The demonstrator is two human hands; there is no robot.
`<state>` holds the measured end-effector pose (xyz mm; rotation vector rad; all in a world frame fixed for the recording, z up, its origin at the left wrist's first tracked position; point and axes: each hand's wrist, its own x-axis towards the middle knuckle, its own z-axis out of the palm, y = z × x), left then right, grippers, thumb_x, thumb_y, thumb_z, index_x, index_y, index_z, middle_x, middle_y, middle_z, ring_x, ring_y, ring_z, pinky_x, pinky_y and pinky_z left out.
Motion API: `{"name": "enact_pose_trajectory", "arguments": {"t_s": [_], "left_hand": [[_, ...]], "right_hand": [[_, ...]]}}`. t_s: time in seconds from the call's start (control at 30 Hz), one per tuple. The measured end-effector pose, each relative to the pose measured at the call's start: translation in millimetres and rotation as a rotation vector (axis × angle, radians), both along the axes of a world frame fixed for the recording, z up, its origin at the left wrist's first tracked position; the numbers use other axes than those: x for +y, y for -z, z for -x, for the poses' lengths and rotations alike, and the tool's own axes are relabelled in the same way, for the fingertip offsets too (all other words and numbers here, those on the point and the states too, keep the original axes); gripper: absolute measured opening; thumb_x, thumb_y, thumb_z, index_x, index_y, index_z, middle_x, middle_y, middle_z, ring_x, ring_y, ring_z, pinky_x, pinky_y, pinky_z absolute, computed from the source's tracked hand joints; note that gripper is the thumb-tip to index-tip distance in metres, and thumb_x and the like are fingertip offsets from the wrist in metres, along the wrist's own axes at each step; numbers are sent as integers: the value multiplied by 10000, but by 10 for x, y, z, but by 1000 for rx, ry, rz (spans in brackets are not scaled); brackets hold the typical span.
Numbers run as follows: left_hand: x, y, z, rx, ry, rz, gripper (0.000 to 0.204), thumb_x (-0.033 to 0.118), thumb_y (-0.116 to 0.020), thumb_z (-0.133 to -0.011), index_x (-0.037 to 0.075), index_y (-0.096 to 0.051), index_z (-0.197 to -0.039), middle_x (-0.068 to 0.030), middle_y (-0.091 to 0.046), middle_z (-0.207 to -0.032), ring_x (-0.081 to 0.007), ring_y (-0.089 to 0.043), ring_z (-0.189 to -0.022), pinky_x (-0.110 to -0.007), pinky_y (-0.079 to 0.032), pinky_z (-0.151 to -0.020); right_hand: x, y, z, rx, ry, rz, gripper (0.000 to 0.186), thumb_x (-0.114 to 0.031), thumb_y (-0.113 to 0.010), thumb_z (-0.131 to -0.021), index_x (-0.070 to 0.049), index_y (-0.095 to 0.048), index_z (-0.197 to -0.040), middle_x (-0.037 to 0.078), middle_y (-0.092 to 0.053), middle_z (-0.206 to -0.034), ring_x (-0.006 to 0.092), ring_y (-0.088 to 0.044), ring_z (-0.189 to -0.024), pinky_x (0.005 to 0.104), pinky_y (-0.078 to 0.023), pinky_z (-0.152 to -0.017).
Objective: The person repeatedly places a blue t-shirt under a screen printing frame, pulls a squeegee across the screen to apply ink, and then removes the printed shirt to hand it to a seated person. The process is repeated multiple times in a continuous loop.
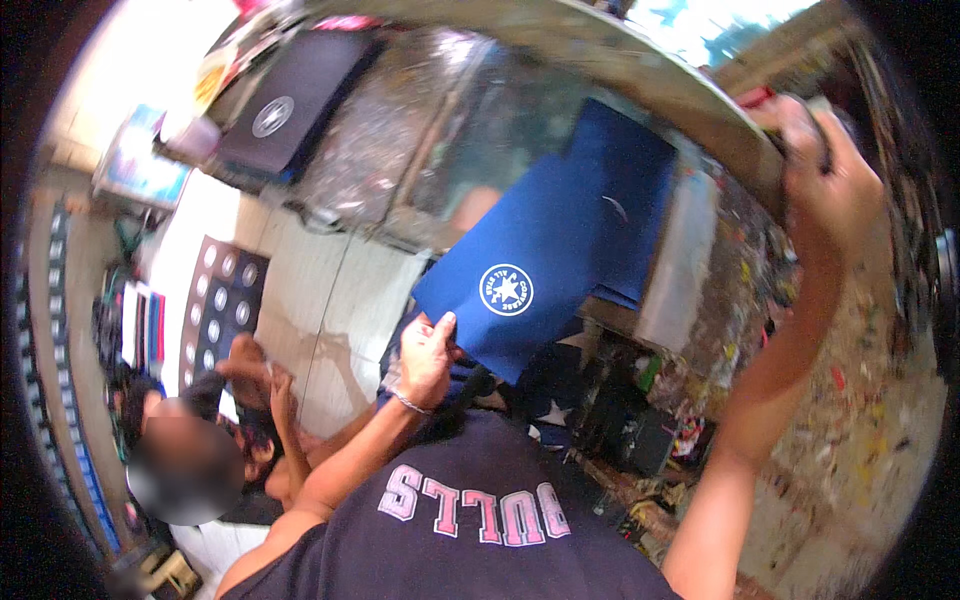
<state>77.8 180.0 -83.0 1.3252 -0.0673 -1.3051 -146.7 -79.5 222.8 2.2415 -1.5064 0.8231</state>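
My left hand [430, 362] pinches the near corner of a dark blue sheet [545, 245], thumb on top. A white round star emblem [507, 290] is printed on this sheet. The sheet's far part overlaps more blue material [630, 165] on the worktable. Out to the right, my right hand [832, 170] is closed on the end of a long raised frame [690, 85], whose pale edge curves across the top of the view. A dark strip crosses its fingers, and something red is beside them; I cannot make out either.
A dark printed stack [270, 120] lies at the far left of the paint-stained worktable [350, 130]. Another person [270, 400] sits low at the left, near a sheet of printed circles [225, 300] on the tiled floor [325, 290]. Stained ground [850, 420] lies at the right.
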Motion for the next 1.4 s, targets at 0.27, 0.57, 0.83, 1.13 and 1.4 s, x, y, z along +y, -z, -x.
{"name": "enact_pose_trajectory", "arguments": {"t_s": [0.27, 0.57, 0.83, 1.13, 1.4], "left_hand": [[1213, -61, -1748, -156, -125, -45, 220, 226, -571, -1036, 31, -628, -1120, -55, -721, -932, -133, -706, -733, -330, -623, -646], [1777, 1251, -2189, -2, -583, -166, 163, 66, -487, -1017, -26, -609, -1076, -136, -697, -988, -273, -715, -795, -483, -617, -688], [1214, 2473, -2889, 86, -982, -303, 253, -129, -397, -844, -158, -564, -1032, -240, -657, -1011, -375, -714, -820, -554, -650, -730], [1709, 3219, -2717, 127, -1231, -148, 356, 78, -378, -1038, 22, -449, -1383, -212, -587, -1266, -380, -668, -1041, -565, -603, -861], [2434, 4155, -1675, 430, -1448, -480, 224, 136, -486, -1002, 29, -540, -1192, -172, -648, -1111, -293, -650, -905, -419, -588, -674]], "right_hand": [[-831, -315, 593, -12, -269, -120, 541, -463, -476, -1042, -1, -658, -1259, 101, -695, -1240, 211, -630, -1122, 341, -441, -1034], [-1511, -811, 1148, -23, -101, -212, 516, -383, -500, -1049, 35, -620, -1326, 134, -677, -1288, 225, -619, -1188, 340, -434, -1059], [-1580, -943, 1215, -43, -123, -110, 491, -325, -534, -1030, 56, -611, -1330, 159, -659, -1311, 246, -621, -1191, 348, -434, -1064], [-1818, -1127, 1533, -139, -139, -199, 549, -396, -474, -1056, 41, -588, -1368, 132, -638, -1357, 222, -600, -1213, 339, -422, -1057], [-2031, -1202, 1648, -214, -113, -172, 600, -446, -485, -1041, 58, -599, -1346, 144, -646, -1338, 245, -603, -1196, 347, -418, -1061]]}}
